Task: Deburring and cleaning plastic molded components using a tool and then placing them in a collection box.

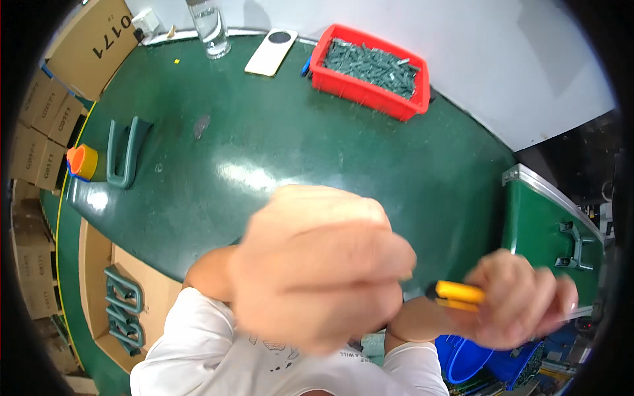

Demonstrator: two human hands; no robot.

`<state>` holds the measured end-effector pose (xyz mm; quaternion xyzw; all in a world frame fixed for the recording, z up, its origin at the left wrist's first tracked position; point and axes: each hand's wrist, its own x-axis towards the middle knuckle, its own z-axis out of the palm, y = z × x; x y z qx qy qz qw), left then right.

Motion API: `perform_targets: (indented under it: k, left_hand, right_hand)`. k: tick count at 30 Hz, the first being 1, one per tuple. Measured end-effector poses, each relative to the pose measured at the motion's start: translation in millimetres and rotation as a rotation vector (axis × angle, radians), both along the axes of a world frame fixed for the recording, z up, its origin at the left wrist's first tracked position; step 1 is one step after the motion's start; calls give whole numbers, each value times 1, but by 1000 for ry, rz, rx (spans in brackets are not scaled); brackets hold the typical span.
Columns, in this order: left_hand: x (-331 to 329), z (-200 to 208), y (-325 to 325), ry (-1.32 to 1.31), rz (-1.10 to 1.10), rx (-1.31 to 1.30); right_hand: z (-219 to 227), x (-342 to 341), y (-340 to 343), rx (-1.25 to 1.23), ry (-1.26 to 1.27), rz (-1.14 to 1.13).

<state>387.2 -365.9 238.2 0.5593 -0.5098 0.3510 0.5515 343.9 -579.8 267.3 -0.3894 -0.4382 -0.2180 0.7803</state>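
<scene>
My left hand (323, 264) is raised close to the camera over the green table, curled into a fist with its back toward me. It is smeared by motion, and anything inside the fingers is hidden. Lower and to the right, my right hand (518, 300) is closed around a small yellow tool (460, 292) with a black end. That end points left, toward the left hand; its exact kind is blurred. On the table's left side lies a green U-shaped plastic handle (125, 155), apart from both hands.
A red bin (370, 99) of small green pieces stands at the back, near a phone (269, 56) and a clear bottle (211, 33). Tape rolls (82, 162) sit left. A cardboard box (99, 290) holds several green handles. Another handle (576, 245) lies on the right-hand green surface.
</scene>
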Motion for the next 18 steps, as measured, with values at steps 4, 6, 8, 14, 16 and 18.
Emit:
perform_targets:
  k: [4, 6, 8, 14, 16, 18]
  left_hand:
    - [5, -47, -25, -134, -137, 55]
    - [-10, -85, -23, -126, -269, 407]
    - [-25, -126, -17, -70, -320, 370]
    - [-5, -156, 29, 124, -166, 481]
    - [3, -162, 31, 78, -149, 476]
    - [3, -170, 28, 103, -173, 486]
  right_hand:
    - [-38, 40, 21, -228, 509, -539]
    - [-67, 60, 20, -659, 747, -603]
    - [-112, 69, 27, -1249, 565, -921]
    - [-141, 75, 37, -1366, 411, -883]
    - [-124, 97, 51, -1347, 292, -959]
    - [-115, 121, 68, -1180, 178, -938]
